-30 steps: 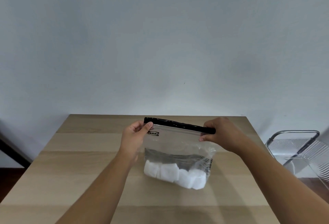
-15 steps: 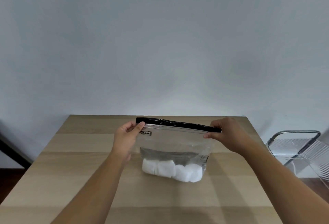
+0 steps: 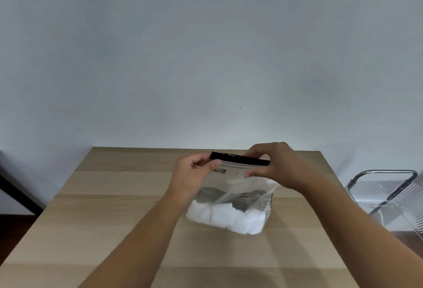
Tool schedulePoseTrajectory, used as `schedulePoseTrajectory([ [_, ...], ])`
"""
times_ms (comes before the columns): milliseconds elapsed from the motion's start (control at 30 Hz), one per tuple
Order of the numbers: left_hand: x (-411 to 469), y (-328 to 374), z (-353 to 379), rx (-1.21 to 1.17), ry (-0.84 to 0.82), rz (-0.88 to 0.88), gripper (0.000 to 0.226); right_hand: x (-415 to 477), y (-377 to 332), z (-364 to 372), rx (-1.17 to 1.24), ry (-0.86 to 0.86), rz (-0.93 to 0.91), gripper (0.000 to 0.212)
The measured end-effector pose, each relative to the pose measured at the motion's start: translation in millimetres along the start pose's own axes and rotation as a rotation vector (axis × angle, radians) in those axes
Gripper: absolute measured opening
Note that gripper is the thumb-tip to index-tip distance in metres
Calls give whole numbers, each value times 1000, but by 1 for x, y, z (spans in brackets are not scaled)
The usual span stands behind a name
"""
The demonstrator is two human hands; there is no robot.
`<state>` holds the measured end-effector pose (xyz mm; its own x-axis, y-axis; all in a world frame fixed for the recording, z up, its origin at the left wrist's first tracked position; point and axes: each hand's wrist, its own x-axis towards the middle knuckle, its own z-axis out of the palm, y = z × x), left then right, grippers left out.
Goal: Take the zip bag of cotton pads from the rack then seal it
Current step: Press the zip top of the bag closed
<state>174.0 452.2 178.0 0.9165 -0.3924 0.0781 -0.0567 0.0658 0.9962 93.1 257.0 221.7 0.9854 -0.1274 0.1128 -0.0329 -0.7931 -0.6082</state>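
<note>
A clear zip bag (image 3: 238, 187) with a black zip strip along its top stands upright on the wooden table (image 3: 119, 207), its bottom filled with white cotton pads (image 3: 226, 217). My left hand (image 3: 194, 173) pinches the left end of the strip between thumb and fingers. My right hand (image 3: 277, 168) grips the strip further right, fingers over the top edge and thumb on the near face, covering the strip's right part.
A clear wire-and-plastic rack (image 3: 389, 193) stands low beside the table's right edge. A plain grey wall rises directly behind the table. A dark edge of furniture (image 3: 16, 193) shows at the far left.
My right hand has slid left along the zip strip from its right end toward the middle. The bag's top has shifted slightly right, and my left hand keeps its pinch.
</note>
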Motion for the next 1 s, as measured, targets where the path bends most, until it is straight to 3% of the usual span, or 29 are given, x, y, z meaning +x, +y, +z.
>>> schedulePoseTrajectory([
  [167,-4,6,14,4,-36,91,16,14,-12,14,-36,8,-63,12],
  [467,8,-7,-16,-148,167,46,14,-5,36,-4,-95,24,140,9],
  [733,24,-26,-40,-86,242,-13,9,-24,58,-21,-68,88,239,7],
  [833,24,-26,-36,-91,205,-23,11,-27,57,-24,-96,83,224,11],
  [1000,16,-11,-13,-37,50,12,15,-21,33,-24,-161,125,99,38],
])
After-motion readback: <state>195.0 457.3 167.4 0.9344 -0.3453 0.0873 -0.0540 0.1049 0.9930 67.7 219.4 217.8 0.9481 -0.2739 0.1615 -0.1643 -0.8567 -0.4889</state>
